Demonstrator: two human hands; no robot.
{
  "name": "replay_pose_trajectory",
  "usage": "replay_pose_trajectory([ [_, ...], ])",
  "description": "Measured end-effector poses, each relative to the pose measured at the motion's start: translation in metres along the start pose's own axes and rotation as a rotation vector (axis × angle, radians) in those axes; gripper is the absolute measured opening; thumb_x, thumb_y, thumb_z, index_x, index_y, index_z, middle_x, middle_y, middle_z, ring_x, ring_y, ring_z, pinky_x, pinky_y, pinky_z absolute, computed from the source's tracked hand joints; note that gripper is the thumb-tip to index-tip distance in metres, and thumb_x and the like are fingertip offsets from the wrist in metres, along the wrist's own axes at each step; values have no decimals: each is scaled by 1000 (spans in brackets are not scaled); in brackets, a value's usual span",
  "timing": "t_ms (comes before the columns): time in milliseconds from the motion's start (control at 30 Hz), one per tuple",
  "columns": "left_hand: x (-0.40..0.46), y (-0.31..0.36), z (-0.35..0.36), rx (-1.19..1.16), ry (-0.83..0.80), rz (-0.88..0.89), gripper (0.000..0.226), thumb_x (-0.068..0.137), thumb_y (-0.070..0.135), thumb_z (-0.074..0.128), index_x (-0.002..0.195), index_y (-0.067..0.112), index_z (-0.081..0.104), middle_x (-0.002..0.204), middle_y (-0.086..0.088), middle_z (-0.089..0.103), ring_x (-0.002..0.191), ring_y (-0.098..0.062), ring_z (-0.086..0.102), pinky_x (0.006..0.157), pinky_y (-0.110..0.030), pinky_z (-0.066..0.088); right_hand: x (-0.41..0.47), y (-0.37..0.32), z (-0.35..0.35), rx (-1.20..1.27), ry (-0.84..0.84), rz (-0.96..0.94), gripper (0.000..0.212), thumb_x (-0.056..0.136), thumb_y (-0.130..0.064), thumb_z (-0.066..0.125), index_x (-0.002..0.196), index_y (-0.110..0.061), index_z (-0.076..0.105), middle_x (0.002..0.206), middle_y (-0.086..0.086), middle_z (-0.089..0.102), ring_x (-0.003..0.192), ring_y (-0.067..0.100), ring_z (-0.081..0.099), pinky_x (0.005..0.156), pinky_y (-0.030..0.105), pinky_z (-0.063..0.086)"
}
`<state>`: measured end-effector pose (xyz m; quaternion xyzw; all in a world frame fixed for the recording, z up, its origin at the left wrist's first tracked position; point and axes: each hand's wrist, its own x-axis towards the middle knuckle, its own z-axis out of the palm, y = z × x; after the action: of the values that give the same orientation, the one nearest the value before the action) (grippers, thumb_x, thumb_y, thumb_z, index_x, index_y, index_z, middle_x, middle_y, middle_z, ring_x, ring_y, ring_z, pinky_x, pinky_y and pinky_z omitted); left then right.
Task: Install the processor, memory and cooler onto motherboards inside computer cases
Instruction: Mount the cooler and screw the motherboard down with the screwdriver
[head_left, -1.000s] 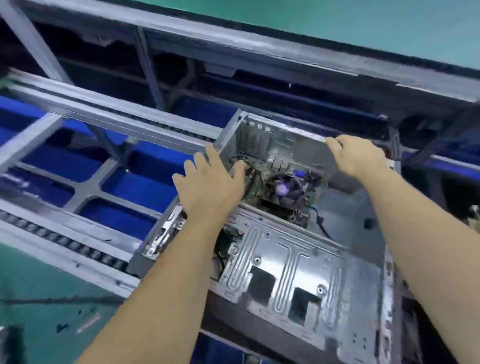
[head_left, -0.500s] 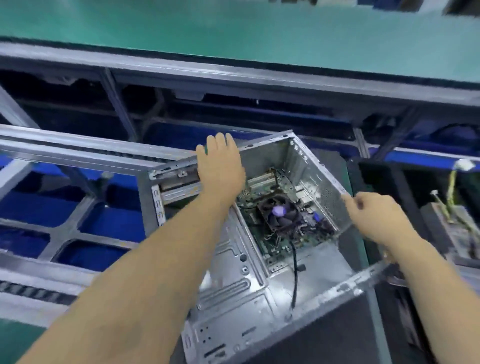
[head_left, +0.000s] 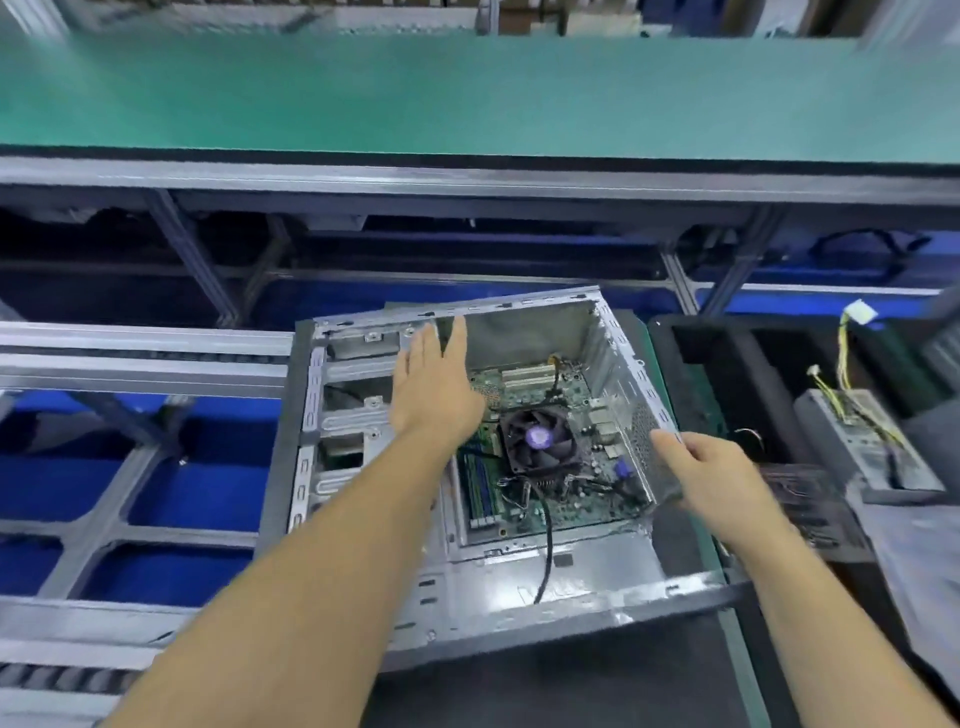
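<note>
Bright, even overhead light; soft shadows, motion blur at the right edge, wide-angle bending of straight lines.

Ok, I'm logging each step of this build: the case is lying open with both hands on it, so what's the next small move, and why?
Probably let go and draw both hands back. The computer case appears to lie flat, open side up, the cooler already on the motherboard. The left hand lies flat; the right hand holds the rear wall.

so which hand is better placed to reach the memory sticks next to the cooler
Left, probably. The left hand is open, holds nothing, and is over the case beside the cooler and memory sticks. The right hand grips the case wall.
</note>
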<state>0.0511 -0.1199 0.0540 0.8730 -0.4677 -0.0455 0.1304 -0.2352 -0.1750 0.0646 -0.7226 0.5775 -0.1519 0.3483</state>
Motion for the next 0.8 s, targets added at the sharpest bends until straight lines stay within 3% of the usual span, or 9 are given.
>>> replay_pose_trajectory([
  [167,48,11,-8,-99,-162,283,90,87,-2,54,158,29,8,165,-2,15,151,-22,18,121,-39,22,-66,-16,33,-206,116,119,57,103,-52,41,65,-11,51,58,4,56,55,21,52,49,32,31],
  [233,44,18,-9,-69,-81,295,84,88,6,57,158,24,12,160,-6,30,142,-29,33,111,-42,35,-61,-21,20,-350,172,129,64,103,-55,32,60,-13,55,60,5,59,58,26,54,53,33,39],
  [300,24,18,-6,58,24,225,82,89,19,57,157,16,12,156,-11,32,142,-31,31,113,-44,31,-27,-32,-1,-397,342,-38,64,102,-48,29,63,-9,60,69,15,61,67,34,53,64,41,45],
  [400,-9,7,-1,203,7,11,82,96,31,49,158,12,-1,164,-15,8,152,-31,4,123,-48,9,60,-64,-24,-424,494,-307,48,102,-43,45,109,-3,70,111,25,63,107,44,55,94,52,45],
  [467,-21,2,-1,230,-30,-65,77,100,31,43,158,11,-4,165,-15,-4,152,-31,-4,123,-49,4,121,-88,-29,-551,297,-295,55,104,-51,43,140,-11,56,144,18,52,138,39,40,116,60,25],
  [500,-24,2,-2,229,-24,-64,75,101,29,42,158,11,-4,165,-15,-6,152,-31,-5,123,-49,4,143,-93,-27,-609,161,-265,60,105,-56,36,144,-13,52,150,15,49,143,36,36,119,61,18],
  [600,-22,6,-3,241,1,-30,69,104,22,40,158,10,-1,164,-21,-2,152,-35,-3,123,-50,6,166,-85,-10,-661,-123,-184,72,105,-64,22,133,-9,59,140,16,59,127,37,53,107,50,38],
  [700,-10,1,1,268,11,45,70,102,12,42,158,11,0,163,-21,1,151,-38,0,123,-51,8,144,-60,-6,-637,7,-185,67,103,-67,24,106,-12,61,110,14,69,92,34,60,76,41,46],
  [800,17,-13,1,324,2,304,65,105,17,40,158,17,1,164,-17,7,151,-34,8,123,-47,14,94,-37,-15,-622,105,-112,60,101,-68,27,89,-15,53,95,14,69,81,33,58,67,38,41],
])
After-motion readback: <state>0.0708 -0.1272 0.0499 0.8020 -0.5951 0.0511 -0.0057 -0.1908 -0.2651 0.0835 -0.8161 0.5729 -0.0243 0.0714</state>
